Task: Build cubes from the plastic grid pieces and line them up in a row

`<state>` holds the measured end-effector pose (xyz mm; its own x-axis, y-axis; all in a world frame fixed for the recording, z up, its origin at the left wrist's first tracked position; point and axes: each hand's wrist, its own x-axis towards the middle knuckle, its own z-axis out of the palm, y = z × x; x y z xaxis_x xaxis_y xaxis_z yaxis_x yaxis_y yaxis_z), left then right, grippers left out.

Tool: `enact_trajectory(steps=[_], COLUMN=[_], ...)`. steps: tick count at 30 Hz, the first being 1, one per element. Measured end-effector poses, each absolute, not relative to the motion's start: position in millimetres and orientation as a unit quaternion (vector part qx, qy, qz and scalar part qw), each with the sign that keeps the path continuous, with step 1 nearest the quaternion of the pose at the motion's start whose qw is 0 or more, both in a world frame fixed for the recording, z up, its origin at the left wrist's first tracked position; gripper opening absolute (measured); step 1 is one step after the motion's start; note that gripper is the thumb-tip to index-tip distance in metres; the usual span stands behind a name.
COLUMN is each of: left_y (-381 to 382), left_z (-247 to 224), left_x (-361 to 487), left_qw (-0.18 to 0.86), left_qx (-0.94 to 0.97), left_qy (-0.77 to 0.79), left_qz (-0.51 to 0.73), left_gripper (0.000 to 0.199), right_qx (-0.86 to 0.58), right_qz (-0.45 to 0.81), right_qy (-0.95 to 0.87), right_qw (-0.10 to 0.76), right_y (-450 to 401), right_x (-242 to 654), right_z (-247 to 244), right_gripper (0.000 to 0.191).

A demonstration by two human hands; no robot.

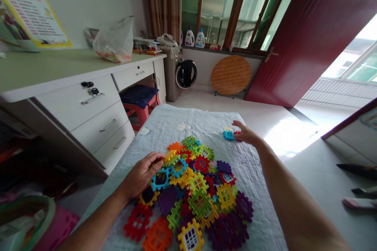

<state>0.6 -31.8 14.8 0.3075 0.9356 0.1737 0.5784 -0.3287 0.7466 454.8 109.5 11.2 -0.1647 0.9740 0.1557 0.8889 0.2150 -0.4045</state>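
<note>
A heap of colourful plastic interlocking building tiles with notched edges, several with window grids, lies on a pale blue cloth [203, 119]. My left hand [144, 173] rests at the heap's left side, fingers loosely bent and thumb apart, its fingertips touching a yellow tile [169, 156]. A light blue tile [160, 179] lies just by the thumb. Farther off, my right hand [247, 133] reaches to the cloth's right edge, its fingers around a red tile [237, 135] that they partly hide. Against it sits a blue tile [228, 135], with a bit of yellow behind.
To the left stands a white desk [88, 71] with drawers and a plastic bag [116, 41] on top. A red stool [140, 104] is tucked beneath. Beyond are a washing machine [173, 72], a round wooden tabletop [231, 76] and a red door [297, 39]. A pink basket [60, 223] sits lower left.
</note>
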Motion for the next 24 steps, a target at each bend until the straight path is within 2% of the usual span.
enact_trajectory(steps=[3, 8, 20, 24], left_y=[-31.5, -31.8, -31.7, -32.1], left_z=[15.8, 16.0, 15.2, 15.2], left_x=[1.3, 1.5, 0.7, 0.8], left_qw=[0.291, 0.297, 0.302, 0.302], left_qx=[0.753, 0.749, 0.748, 0.747], left_qy=[0.504, 0.504, 0.507, 0.506], left_qz=[0.308, 0.309, 0.304, 0.308], left_gripper=[0.030, 0.031, 0.031, 0.032], right_qx=[-0.629, -0.632, -0.623, -0.631], right_qz=[0.080, 0.063, 0.068, 0.071], right_qy=[-0.765, -0.768, -0.774, -0.764], right_qw=[0.111, 0.083, 0.088, 0.117], right_y=[107.5, 108.7, 110.3, 108.6], right_x=[446.2, 427.7, 423.9, 443.7], right_z=[8.6, 7.4, 6.3, 10.5], right_gripper=[0.066, 0.056, 0.069, 0.070])
